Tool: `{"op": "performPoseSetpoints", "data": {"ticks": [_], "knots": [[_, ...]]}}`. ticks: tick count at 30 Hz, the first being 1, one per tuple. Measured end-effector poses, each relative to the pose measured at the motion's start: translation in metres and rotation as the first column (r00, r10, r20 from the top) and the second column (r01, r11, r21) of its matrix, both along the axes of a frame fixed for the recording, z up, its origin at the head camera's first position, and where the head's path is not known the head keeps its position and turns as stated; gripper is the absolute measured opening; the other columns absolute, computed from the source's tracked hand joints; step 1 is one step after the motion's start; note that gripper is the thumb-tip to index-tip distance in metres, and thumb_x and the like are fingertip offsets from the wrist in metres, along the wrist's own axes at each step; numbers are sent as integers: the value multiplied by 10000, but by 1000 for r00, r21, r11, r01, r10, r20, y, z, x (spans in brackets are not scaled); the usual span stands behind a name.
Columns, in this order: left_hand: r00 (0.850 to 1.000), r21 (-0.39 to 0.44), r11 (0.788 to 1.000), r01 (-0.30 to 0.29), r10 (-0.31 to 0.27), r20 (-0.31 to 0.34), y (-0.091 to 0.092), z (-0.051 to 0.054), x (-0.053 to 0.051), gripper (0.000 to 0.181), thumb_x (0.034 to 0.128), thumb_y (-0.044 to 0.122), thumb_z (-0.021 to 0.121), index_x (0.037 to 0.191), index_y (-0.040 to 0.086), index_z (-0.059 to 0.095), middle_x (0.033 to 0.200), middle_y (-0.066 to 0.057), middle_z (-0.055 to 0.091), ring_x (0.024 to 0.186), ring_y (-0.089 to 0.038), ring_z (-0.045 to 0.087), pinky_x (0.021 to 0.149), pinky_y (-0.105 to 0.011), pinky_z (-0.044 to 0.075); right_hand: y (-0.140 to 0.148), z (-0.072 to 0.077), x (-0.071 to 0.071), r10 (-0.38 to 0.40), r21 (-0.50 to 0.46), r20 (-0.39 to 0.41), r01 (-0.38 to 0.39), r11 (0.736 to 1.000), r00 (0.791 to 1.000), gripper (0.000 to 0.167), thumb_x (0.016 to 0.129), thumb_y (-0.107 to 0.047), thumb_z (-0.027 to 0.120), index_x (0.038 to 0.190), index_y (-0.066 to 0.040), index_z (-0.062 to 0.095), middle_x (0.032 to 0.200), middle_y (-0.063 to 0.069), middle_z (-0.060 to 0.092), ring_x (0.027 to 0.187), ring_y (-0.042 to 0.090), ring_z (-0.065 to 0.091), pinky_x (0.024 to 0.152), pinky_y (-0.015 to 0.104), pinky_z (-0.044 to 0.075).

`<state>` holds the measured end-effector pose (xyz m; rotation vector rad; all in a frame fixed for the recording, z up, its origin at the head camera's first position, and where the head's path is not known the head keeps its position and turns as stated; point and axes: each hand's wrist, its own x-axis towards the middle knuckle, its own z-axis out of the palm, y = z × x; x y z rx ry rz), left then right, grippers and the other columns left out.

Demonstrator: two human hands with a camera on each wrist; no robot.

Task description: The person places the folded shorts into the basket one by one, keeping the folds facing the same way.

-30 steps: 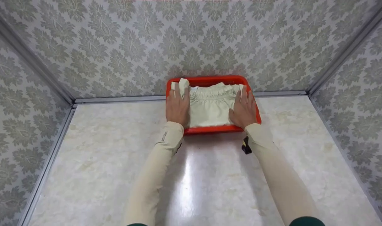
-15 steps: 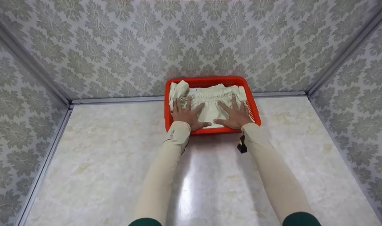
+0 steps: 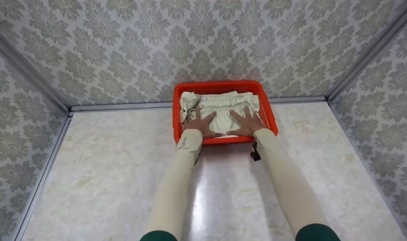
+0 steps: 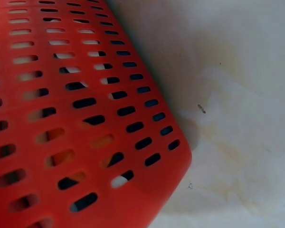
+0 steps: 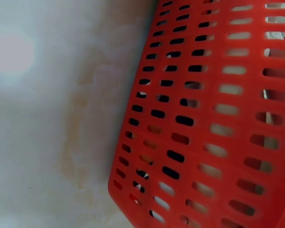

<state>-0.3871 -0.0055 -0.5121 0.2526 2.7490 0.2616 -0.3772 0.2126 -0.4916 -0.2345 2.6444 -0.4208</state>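
Observation:
Cream shorts (image 3: 223, 115) with a gathered elastic waistband lie folded in a red plastic basket (image 3: 220, 140) against the back wall. My left hand (image 3: 201, 126) rests on the left part of the cloth, fingers spread, beside a bunched cream bit of fabric (image 3: 189, 100). On the right part, my right hand (image 3: 247, 125) presses down with spread fingers. Both thumbs point inward near the front rim. Each wrist view shows just the slotted basket wall (image 4: 85, 102) and floor, with the hands hidden; pale cloth shows through some slots.
A glossy marbled surface (image 3: 116, 167) lies in front of the basket. Patterned panels (image 3: 203, 40) stand behind and at both sides, with grey metal strips (image 3: 123, 106) along their lower edges.
Both hands have moved from the sides of the shorts inward and toward the front rim, fingers spreading. The bunched cloth at left has sunk lower in the basket.

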Motion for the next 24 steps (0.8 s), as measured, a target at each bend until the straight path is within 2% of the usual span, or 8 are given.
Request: {"op": "performPoseSetpoints", "data": {"ticks": [5,9,14,17,19,20,22,24], "knots": [[1000,-20,1000,10,-10,-14,3,-2,0,1002,763,863,561,1592,508,123,1682,-162,-93,1420,-540,308,1114,-697,241,1,2,1,18,6,22,-19,1000,1000,993,896,-672,608,1639,-319,50,1639,259,-165,1473,565,-4,1149,684,169],[1000,-12,1000,-1,1,-17,5,-6,2,1002,759,858,573,1589,513,130,1686,-158,-76,1446,-543,244,1110,-690,261,2,-1,0,17,12,36,-17,1000,999,995,899,-665,613,1638,-316,44,1639,258,-163,1472,566,16,1150,676,184],[999,33,999,-17,18,-38,5,-8,6,979,774,824,606,1590,501,172,1686,-166,-59,1447,-551,229,1088,-710,279,3,-9,-1,-3,-14,-12,3,1000,1000,941,906,-651,613,1637,-331,116,1655,254,-101,1480,554,56,1136,694,196],[998,56,998,-13,16,-62,4,-4,10,867,860,712,624,1592,467,231,1675,-211,-58,1433,-557,256,1094,-696,285,3,-13,0,-39,-74,-92,32,997,995,840,933,-604,606,1625,-303,239,1673,226,47,1503,498,87,1146,689,174],[995,79,997,-13,21,-102,4,2,13,744,923,593,634,1578,434,318,1667,-245,-27,1429,-558,265,1097,-676,300,3,-13,0,-59,-126,-189,36,991,980,759,956,-549,608,1597,-239,345,1655,216,182,1508,454,142,1160,664,177],[990,97,995,-13,27,-135,4,7,14,679,947,533,635,1562,411,375,1663,-258,15,1408,-555,310,1083,-659,335,4,-12,0,-71,-160,-246,32,987,967,718,966,-514,615,1574,-199,397,1633,207,256,1505,425,182,1169,639,190],[975,147,989,-10,42,-217,3,19,17,548,974,434,633,1500,349,507,1636,-242,210,1346,-497,438,1034,-606,420,4,-6,1,-109,-268,-350,12,963,930,620,978,-420,645,1499,-115,505,1559,202,387,1461,383,296,1165,587,256],[948,245,969,4,74,-309,2,34,19,430,985,373,631,1403,271,627,1522,-185,461,1220,-401,582,949,-537,503,3,2,1,-159,-390,-428,-23,920,890,511,986,-317,663,1414,-51,581,1447,203,495,1360,362,427,1116,540,357]]}}
